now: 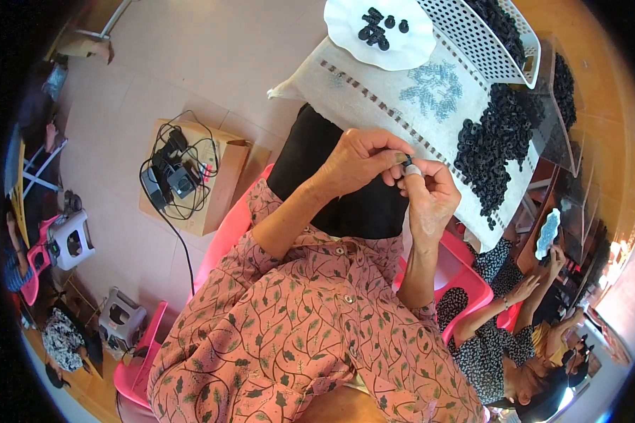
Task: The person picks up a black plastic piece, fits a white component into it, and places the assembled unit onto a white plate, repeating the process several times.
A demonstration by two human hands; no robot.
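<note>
The left hand (351,163) and right hand (432,203) meet above a black-covered lap (365,213), fingertips pinching one small, dark piece (408,161) between them (a white cover shows on the right thumb). Right of them, small black pieces (497,141) lie heaped on a white, brown-banded cloth (441,137); farther away sit tiny bluish clear bits (432,88), a white scalloped plate (402,55) and a white perforated basket (466,34).

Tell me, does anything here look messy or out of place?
The tangle of black cables and adapters on the cardboard box looks untidy, with one cord trailing toward the wearer's pink chair. The black pieces on the white cloth seem a working pile, not a spill.
</note>
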